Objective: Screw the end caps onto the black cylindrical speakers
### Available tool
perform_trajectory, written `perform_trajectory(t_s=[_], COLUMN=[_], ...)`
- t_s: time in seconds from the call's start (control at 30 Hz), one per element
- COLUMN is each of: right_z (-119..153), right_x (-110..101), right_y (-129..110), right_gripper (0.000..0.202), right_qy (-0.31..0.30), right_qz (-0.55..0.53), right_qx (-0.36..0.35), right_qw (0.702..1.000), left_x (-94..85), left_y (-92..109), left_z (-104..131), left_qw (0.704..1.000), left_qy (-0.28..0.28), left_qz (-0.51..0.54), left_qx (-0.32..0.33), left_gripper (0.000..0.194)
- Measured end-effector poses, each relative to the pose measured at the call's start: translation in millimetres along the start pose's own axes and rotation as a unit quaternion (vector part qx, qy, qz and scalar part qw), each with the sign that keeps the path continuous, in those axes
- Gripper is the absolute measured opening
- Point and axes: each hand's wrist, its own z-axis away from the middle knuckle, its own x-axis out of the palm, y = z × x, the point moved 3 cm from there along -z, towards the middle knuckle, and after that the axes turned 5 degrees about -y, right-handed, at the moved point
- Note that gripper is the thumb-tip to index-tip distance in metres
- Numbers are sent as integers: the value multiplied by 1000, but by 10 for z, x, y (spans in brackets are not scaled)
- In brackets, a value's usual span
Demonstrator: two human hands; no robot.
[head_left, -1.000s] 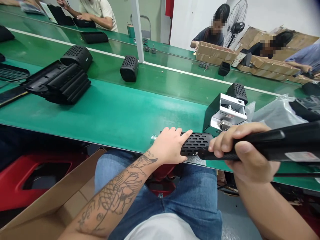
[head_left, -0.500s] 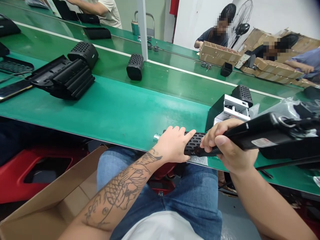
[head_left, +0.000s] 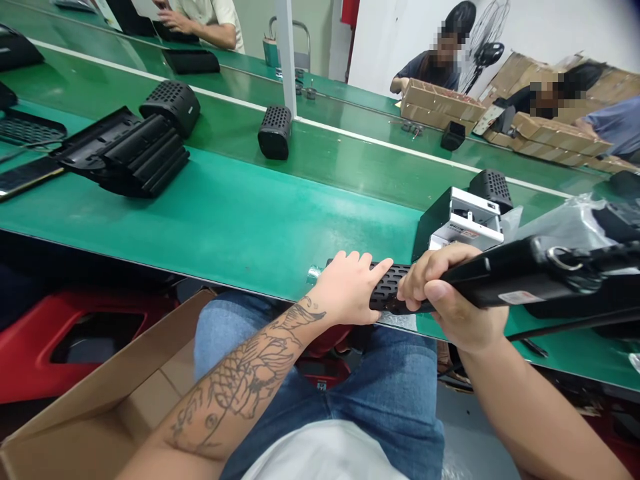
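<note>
A black perforated part (head_left: 391,283) lies at the near edge of the green table. My left hand (head_left: 346,288) rests over its left portion, with fingers bent across the top and the thumb side on the slotted face. My right hand (head_left: 455,293) is wrapped round a black electric screwdriver (head_left: 515,270), which slants down to the left. Its tip meets the right portion of the perforated part, though the exact contact point is hidden by my fingers. Just behind my right hand stands a black and white box-shaped device (head_left: 463,220).
Black housings (head_left: 135,150) are at the left of the table (head_left: 240,220). Perforated black speakers (head_left: 275,132) sit on the green belt behind. An open cardboard box (head_left: 100,373) is below left. People work across the line near cartons (head_left: 440,103).
My right hand and the screwdriver have shifted slightly left and down. My left hand has stayed in place. Speakers on the belt have moved slightly right.
</note>
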Motion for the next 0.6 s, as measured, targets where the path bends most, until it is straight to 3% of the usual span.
perform_trajectory(t_s=[0.2, 0.33, 0.4, 0.5, 0.6], right_z=[25, -100, -187, -274, -301], right_x=[9, -186, -435, -865, -1192], right_y=[-117, -361, -422, -371, -207], right_gripper=[16, 8, 8, 14, 18], right_qy=[13, 119, 240, 404, 440], right_qz=[24, 25, 92, 225, 282], right_qx=[-11, -92, -139, -169, -156], right_qw=[1000, 988, 956, 870, 838], left_x=[11, 28, 30, 30, 28], left_y=[3, -2, -6, -10, -7], left_z=[2, 3, 6, 8, 5], left_qw=[1000, 1000, 1000, 1000, 1000], left_qy=[3, 1, 5, 7, 3], left_qz=[-2, -1, -1, 0, 3], left_qx=[-3, -4, -5, -3, 0], left_gripper=[95, 95, 94, 93, 94])
